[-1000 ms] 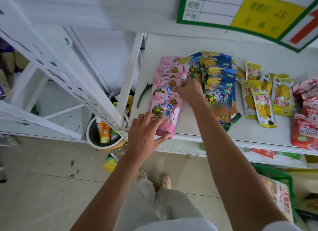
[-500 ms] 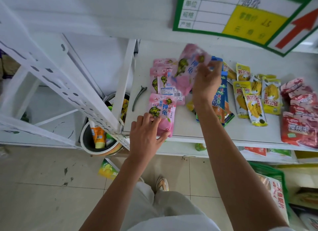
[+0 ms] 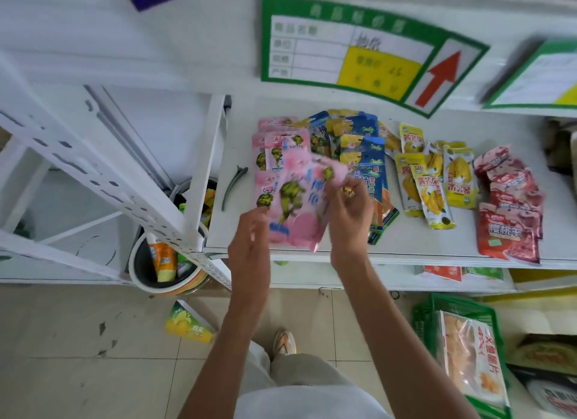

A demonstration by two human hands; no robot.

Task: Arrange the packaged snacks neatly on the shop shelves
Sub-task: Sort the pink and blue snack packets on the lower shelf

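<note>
Fingers of both hands (image 3: 253, 231) (image 3: 349, 212) pinch pink packets (image 3: 296, 206) between them.

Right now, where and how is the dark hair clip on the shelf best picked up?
Take the hair clip across its narrow middle, coming from above with a thumb-and-finger pinch. It lies flat on the white shelf, apart from the pink packets, its long axis running front to back, so both long sides appear free.

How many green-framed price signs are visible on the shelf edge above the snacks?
2: one full sign with a red arrow above the blue packs, and another sign cut off at the right frame edge. More may lie out of view.
</note>
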